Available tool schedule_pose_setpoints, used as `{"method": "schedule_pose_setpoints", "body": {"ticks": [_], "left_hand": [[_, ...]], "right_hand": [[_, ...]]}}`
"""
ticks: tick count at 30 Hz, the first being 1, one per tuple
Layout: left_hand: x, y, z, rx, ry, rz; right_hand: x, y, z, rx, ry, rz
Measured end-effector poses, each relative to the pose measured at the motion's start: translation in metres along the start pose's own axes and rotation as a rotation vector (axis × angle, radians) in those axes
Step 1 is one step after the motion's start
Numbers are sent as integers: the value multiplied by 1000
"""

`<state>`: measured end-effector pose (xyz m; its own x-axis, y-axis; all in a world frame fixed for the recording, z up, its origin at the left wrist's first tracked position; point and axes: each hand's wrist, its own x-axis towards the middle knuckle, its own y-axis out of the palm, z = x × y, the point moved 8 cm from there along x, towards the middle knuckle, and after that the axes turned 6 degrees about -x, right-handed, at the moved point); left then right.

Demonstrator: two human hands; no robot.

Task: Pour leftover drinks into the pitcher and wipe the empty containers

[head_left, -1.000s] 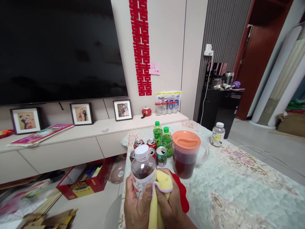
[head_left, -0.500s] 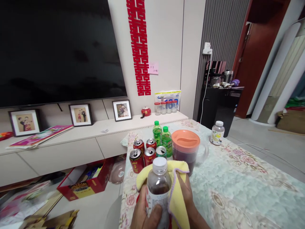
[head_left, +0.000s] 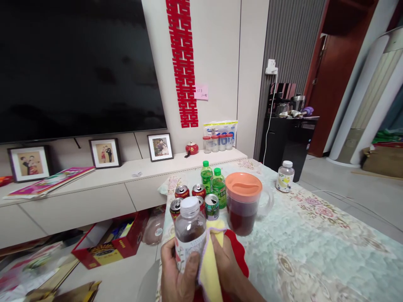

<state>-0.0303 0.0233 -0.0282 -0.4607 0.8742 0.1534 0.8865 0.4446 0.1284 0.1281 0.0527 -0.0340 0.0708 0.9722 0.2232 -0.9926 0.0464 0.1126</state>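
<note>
My left hand [head_left: 178, 274] grips a clear plastic bottle [head_left: 189, 228] with a white cap and a little dark liquid inside, held upright over the table's near left corner. Against the bottle's right side my right hand [head_left: 225, 264] presses a yellow cloth [head_left: 210, 268], fingers closed on it. Under both hands lies a red mat [head_left: 237, 253]. Just beyond stand several red cans [head_left: 182, 193], one green can [head_left: 211, 206] and two green bottles [head_left: 213, 184].
A pitcher [head_left: 244, 203] with an orange lid holds dark drink behind the mat. A small capped bottle [head_left: 285, 177] stands at the far right of the floral tablecloth [head_left: 315, 243]. Left of the table are a low white cabinet [head_left: 94, 188] and a red box [head_left: 107, 245] on the floor.
The bottle has shifted left and nearer the cans. The yellow cloth, spread behind the bottle half a second ago, is now bunched against its right side.
</note>
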Motion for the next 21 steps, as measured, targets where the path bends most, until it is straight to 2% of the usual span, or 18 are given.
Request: {"method": "schedule_pose_setpoints", "body": {"ticks": [4, 6, 8, 10, 13, 15, 17, 21], "left_hand": [[6, -5, -6, 71, 21, -72], [8, -6, -6, 72, 34, -59], [9, -4, -1, 64, 33, -5], [10, -1, 10, 48, -8, 77], [7, 6, 26, -59, -103, 198], [3, 13, 29, -145, -138, 263], [-3, 19, 28, -209, -153, 287], [-10, 21, 24, -243, -168, 218]], "right_hand": [[-3, 13, 24, 55, -135, 23], [-3, 14, 35, 79, -219, 25], [-3, 10, 38, 65, -241, 28], [0, 3, 30, 76, -183, 20], [4, -8, 4, 195, -11, -17], [7, -13, -13, 245, 53, -69], [9, -17, -22, 245, 55, -127], [10, -19, -23, 130, -38, -178]]}}
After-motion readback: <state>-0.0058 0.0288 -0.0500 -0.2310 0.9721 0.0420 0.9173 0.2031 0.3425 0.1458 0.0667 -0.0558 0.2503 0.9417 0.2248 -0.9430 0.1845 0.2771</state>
